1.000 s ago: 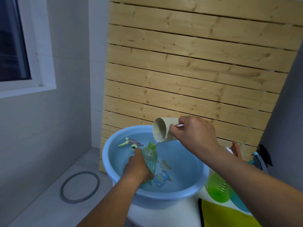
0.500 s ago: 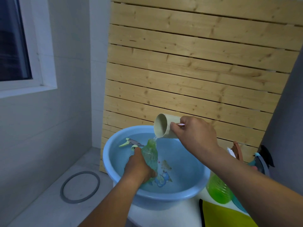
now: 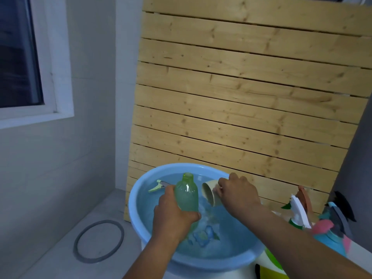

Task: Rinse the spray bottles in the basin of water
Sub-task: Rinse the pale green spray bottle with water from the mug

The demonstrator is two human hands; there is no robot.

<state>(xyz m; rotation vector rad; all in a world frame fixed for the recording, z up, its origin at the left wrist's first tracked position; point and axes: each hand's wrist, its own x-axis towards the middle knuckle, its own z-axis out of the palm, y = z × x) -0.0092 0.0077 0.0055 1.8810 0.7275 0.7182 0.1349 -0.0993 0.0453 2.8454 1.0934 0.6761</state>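
Observation:
A light blue basin (image 3: pixel 141 224) holds water on a white surface. My left hand (image 3: pixel 173 216) grips the lower half of a translucent green bottle (image 3: pixel 186 195) with no cap, held nearly upright above the water. My right hand (image 3: pixel 237 195) holds a beige cup (image 3: pixel 209 193) tipped on its side, mouth down-left, just right of the bottle and low over the water. A green and grey spray head (image 3: pixel 160 185) floats at the basin's far left.
Several more spray bottles (image 3: pixel 298 210) with coloured triggers stand to the right of the basin, one of them blue (image 3: pixel 330 238). A slatted wooden panel (image 3: pixel 241 97) leans behind. A grey ring (image 3: pixel 98 241) lies on the floor at the left. A window is at the upper left.
The cup has come down from above the bottle's mouth to beside it near the water. The bottle has been lifted and stood more upright. The view has tilted.

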